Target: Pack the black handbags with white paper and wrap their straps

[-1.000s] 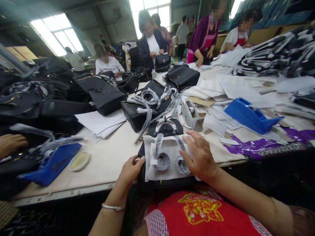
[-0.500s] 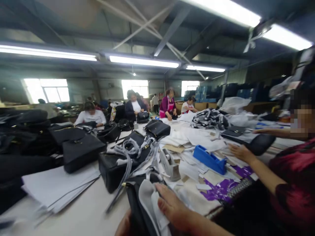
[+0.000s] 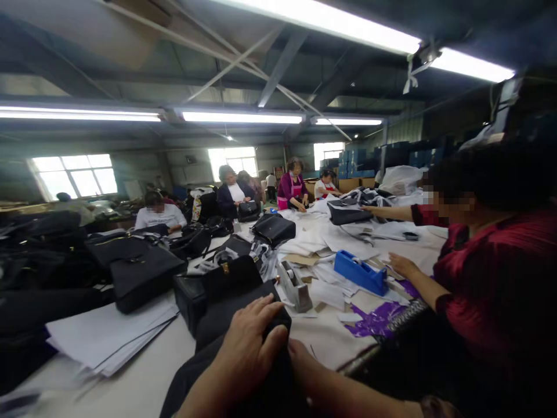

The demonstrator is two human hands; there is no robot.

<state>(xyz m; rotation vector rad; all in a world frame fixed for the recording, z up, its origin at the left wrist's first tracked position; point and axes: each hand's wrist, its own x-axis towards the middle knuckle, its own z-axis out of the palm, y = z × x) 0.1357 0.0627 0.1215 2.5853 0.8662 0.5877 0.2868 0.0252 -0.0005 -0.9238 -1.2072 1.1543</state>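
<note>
A black handbag (image 3: 209, 325) is close in front of me at the table edge, with a raised black part and a gold clasp at its far end. Across its upper face lies my left hand (image 3: 250, 334), fingers together and thumb apart, gripping it. My right hand (image 3: 304, 363) holds the bag's right side; its fingers are mostly hidden behind the bag. Just beyond stand a grey tape dispenser (image 3: 295, 290) and another black bag (image 3: 187, 299).
A blue tape dispenser (image 3: 360, 273) and purple plastic (image 3: 376, 319) lie to the right. White sheets (image 3: 108, 331) and black bags (image 3: 143, 267) are on the left. A co-worker in red (image 3: 500, 278) reaches over the table at right; other people work farther back.
My left hand has come up from beneath onto the bag's face, and the bag has been turned. The white padding I handled is out of sight. The co-worker's dark bag is farther back.
</note>
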